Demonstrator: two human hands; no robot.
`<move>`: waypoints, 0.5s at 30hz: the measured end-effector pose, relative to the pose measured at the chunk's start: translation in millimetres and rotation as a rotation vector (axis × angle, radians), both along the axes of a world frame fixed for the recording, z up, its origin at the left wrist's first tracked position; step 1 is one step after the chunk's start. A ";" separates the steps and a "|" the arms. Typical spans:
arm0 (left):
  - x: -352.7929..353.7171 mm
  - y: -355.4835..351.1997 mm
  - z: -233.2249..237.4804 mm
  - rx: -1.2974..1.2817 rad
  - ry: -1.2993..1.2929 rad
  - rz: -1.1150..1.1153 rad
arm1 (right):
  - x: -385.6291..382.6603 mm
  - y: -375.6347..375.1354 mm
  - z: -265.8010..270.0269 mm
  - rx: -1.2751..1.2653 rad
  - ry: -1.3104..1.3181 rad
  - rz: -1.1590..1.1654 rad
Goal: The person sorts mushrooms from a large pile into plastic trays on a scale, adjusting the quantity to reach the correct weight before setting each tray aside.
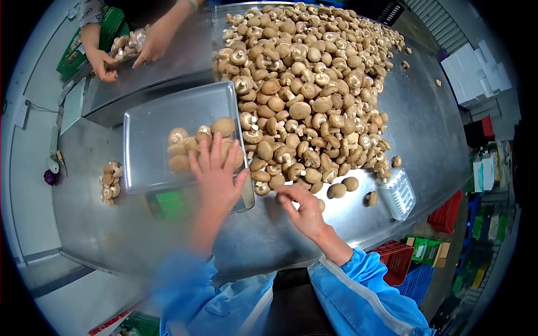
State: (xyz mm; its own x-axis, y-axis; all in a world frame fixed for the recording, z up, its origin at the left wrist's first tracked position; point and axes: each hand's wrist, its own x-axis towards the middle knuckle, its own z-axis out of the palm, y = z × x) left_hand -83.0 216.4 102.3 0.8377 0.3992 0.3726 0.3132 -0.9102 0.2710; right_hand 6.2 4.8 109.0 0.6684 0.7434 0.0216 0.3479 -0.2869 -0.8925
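My left hand (216,182) lies with fingers spread over several brown mushrooms (178,135) grouped at the right side of a shiny metal weighing pan (151,126). Some of those mushrooms are hidden beneath the fingers. Below the pan a green display (170,204) glows. My right hand (305,210) is at the near edge of a large heap of mushrooms (314,84), its fingers curled together. Whatever they may hold is hidden. One mushroom (321,205) shows just behind that hand, and loose ones (337,190) lie to its right.
A clear plastic punnet (398,196) stands at the table's right edge. A small mushroom cluster (111,182) lies on the steel table (89,224) at left. Across from me, another person's hands (154,42) hold a pack of mushrooms (129,45) beside a green crate (112,25). Red crates (392,260) stand below.
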 end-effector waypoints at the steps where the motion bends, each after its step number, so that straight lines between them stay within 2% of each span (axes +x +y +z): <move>1: -2.9 0.0 3.6 0.002 -0.009 0.032 | 6.5 1.1 -0.3 0.011 -0.018 -0.054; 4: -18.5 -1.3 11.4 -0.081 -0.251 -0.016 | 33.9 10.9 3.6 0.019 -0.446 -0.083; 5: -25.2 -10.4 26.2 -0.091 -0.206 -0.023 | 42.0 16.2 1.1 -0.014 -0.491 -0.069; 8: -35.3 -52.1 4.4 -0.417 -0.423 -0.158 | 57.5 29.9 -15.6 -0.231 -0.614 -0.022; 10: -41.3 -85.3 -1.4 -0.637 -0.366 -0.153 | 67.9 34.4 -31.3 -0.338 -0.746 0.078; 15: -55.3 -122.1 -21.5 -1.078 -0.263 -0.016 | 70.8 33.4 -35.7 -0.230 -0.696 -0.018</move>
State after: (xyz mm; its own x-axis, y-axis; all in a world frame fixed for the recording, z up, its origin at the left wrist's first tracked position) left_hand -138.4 94.3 80.8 0.7915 0.6111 0.0039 0.1197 -0.1613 0.9796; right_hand 77.0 38.2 73.3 0.5690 0.7694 0.2903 0.8059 -0.4517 -0.3827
